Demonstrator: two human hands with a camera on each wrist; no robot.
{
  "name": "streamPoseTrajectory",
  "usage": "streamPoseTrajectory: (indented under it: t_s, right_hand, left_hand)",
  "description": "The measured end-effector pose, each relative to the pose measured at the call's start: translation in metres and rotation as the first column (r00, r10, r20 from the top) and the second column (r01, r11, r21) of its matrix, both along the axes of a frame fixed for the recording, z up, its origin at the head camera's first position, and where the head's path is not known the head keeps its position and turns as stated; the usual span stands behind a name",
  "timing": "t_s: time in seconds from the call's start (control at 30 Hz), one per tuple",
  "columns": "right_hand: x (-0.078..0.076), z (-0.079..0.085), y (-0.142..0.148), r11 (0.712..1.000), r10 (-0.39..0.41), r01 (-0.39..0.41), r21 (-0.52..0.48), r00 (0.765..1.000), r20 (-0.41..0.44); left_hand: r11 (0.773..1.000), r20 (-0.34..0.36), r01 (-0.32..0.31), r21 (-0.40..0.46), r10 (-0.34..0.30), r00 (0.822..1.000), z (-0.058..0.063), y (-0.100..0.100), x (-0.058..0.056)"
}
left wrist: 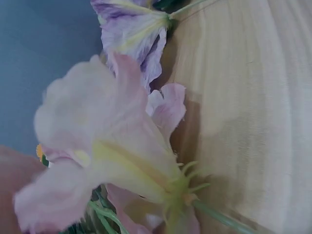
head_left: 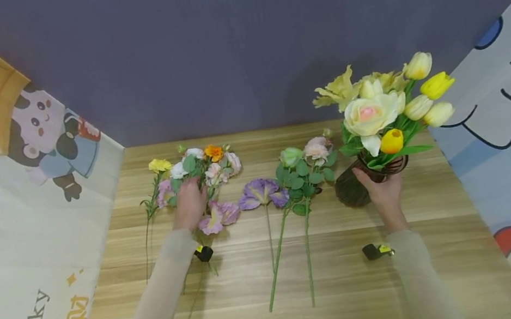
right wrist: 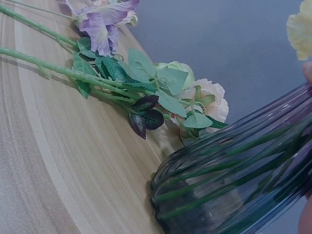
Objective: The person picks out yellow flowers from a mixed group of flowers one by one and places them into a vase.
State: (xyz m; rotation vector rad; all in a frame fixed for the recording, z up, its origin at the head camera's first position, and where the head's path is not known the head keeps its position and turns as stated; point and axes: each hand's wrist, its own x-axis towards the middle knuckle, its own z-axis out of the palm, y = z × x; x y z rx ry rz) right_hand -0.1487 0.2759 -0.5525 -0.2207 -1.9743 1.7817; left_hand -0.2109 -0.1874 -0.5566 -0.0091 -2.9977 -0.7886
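My right hand grips a dark ribbed glass vase near its rim. Tilted, the vase has its base on the table, and green stems show through its glass in the right wrist view. Yellow tulips, a cream rose and other pale flowers fill it. At the left, my left hand reaches into a cluster of artificial flowers; its fingertips are hidden among leaves and blooms. Around it lie an orange flower, a yellow carnation and a pink-lilac flower.
A purple flower lies mid-table on a long stem. Right of it are a green bloom and a pale pink bloom with leafy stems. A dark wall backs the wooden table; printed panels flank it.
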Motion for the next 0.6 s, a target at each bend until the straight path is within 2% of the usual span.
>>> streamPoseTrajectory:
  t_s: [0.07, 0.17, 0.3, 0.47, 0.6]
  right_hand:
    - [0.000, -0.001, 0.000, 1.000, 0.001, -0.001, -0.006, 1.000, 0.007]
    - [0.004, 0.012, -0.006, 1.000, 0.016, -0.016, -0.019, 1.000, 0.002]
    - [0.011, 0.030, -0.013, 0.999, 0.031, -0.031, -0.021, 0.999, 0.009]
    - [0.012, 0.031, -0.012, 1.000, 0.029, -0.029, -0.011, 0.999, 0.014]
    - [0.012, 0.031, -0.013, 1.000, 0.028, -0.028, -0.007, 1.000, 0.009]
  left_hand:
    - [0.999, 0.005, -0.009, -0.036, 0.009, 1.000, 0.001, 0.001, -0.003]
    - [0.998, 0.010, -0.023, -0.063, 0.024, 1.000, 0.002, 0.003, -0.007]
    - [0.998, 0.015, -0.031, -0.054, 0.032, 0.999, 0.003, 0.003, -0.011]
    - [0.998, 0.025, -0.027, -0.062, 0.029, 0.999, 0.002, 0.001, -0.016]
    - [0.993, 0.021, -0.026, -0.115, 0.028, 0.999, 0.001, 0.002, -0.019]
